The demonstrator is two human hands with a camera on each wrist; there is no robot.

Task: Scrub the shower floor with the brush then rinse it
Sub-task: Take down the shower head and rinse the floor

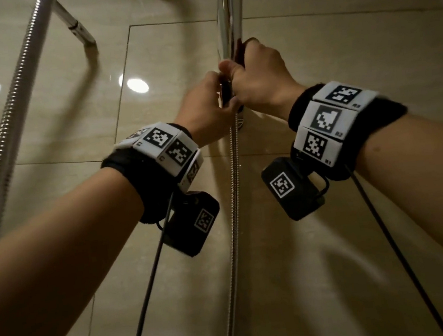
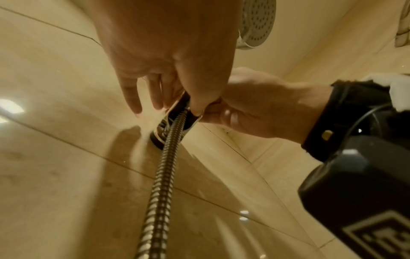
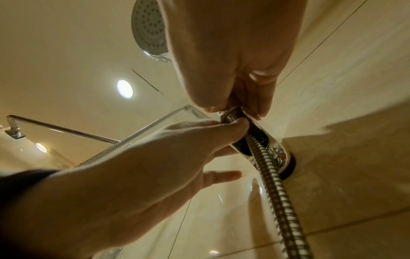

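Note:
Both hands are raised to a chrome hand shower (image 1: 230,15) standing in a wall holder (image 2: 177,121). My right hand (image 1: 241,60) grips the lower end of its handle (image 3: 233,112), fingers curled round it. My left hand (image 1: 220,90) pinches the holder's chrome rim (image 3: 235,121) just below, with its other fingers (image 2: 133,98) held straight by the wall. The ribbed metal hose (image 1: 233,180) hangs straight down from the holder. A round spray head (image 3: 148,29) shows above the hands. No brush and no shower floor are in view.
Glossy beige wall tiles (image 1: 338,44) fill the view. A second loop of hose (image 1: 7,117) hangs at the left, beside a chrome rod (image 1: 74,24). A round ceiling light (image 3: 124,88) shines overhead. Black cables (image 1: 387,231) dangle from both wrist cameras.

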